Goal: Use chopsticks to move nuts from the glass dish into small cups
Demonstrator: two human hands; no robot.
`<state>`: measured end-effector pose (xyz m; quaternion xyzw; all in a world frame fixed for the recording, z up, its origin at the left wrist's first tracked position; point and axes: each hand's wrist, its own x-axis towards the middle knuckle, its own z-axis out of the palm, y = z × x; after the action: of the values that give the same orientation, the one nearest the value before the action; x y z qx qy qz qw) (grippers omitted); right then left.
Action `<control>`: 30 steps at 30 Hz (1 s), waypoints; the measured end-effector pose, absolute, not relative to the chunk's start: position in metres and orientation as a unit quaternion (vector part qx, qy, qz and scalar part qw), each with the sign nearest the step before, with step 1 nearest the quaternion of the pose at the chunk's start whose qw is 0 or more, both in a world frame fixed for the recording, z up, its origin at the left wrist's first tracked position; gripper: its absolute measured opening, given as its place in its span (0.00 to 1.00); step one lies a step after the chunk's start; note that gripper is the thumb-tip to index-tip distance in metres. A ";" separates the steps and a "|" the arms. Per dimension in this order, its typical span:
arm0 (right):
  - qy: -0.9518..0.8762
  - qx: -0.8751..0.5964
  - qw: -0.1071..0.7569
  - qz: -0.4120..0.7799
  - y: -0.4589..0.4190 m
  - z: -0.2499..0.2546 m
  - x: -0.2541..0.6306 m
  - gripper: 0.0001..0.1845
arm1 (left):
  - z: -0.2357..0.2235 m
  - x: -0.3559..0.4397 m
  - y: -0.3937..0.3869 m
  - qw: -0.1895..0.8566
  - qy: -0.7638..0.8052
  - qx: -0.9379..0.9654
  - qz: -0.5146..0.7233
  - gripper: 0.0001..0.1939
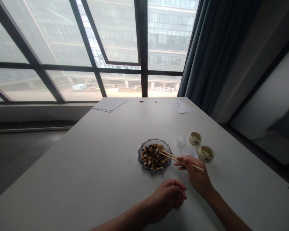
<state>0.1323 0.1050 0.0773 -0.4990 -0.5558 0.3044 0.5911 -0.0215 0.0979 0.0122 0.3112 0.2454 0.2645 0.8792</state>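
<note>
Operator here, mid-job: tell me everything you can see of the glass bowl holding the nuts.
The glass bowl looks clear with a greyish tint, round, with a wavy, pointed rim. It sits upright on the white table, left of the clear plastic containers. Pale nuts and dark brown bits fill much of it. The tips of the chopsticks in the right hand reach into the food. Neither hand appears to touch the bowl; the left hand is nearer the viewer.

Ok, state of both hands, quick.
Left hand: partly open, fingers curled, nothing visible in it.
Right hand: closed on chopsticks, tips at the nuts.
</note>
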 end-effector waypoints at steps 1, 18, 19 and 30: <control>-0.555 -0.496 0.592 0.309 0.106 0.075 0.132 0.27 | 0.012 -0.022 0.098 0.879 0.246 0.311 0.263 0.14; -0.462 -0.531 0.655 0.273 0.092 0.079 0.134 0.28 | 0.014 -0.023 0.097 0.881 0.241 0.307 0.268 0.12; -0.458 -0.536 0.658 0.264 0.087 0.081 0.142 0.28 | 0.014 -0.023 0.097 0.881 0.241 0.307 0.267 0.12; -0.276 -0.619 0.731 0.085 0.011 0.085 0.243 0.26 | 0.011 -0.025 0.098 0.883 0.240 0.301 0.266 0.13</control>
<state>0.2428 0.0107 0.0851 -0.6186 -0.2760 0.0849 0.7307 -0.0245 0.0977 0.0112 0.3015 0.2405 0.2663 0.8834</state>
